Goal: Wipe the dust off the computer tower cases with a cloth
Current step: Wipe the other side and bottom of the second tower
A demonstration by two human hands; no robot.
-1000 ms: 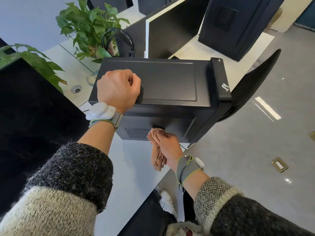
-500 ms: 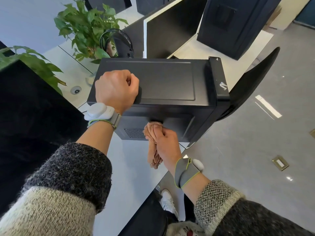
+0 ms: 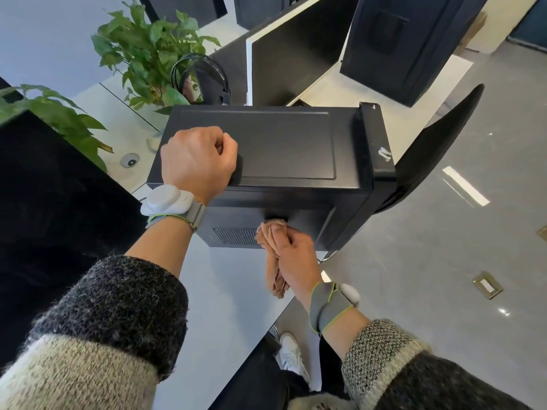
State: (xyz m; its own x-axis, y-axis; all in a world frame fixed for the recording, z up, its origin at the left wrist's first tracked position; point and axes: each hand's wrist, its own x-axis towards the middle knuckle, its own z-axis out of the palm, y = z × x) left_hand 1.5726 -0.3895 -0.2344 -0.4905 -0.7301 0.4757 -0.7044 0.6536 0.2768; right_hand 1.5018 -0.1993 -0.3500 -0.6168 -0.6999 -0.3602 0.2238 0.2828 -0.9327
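Cloth in right hand, against tower

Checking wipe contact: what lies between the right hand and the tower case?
Head view: the bunched cloth, gripped by the right hand, meets the tower case on its near side.

Glossy grey floor (light streaks), white desk, black chair, plants.

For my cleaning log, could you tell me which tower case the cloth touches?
The nearest tower case, gripped on top by the left hand; the right hand presses the cloth against its near face. The far tower stands untouched.
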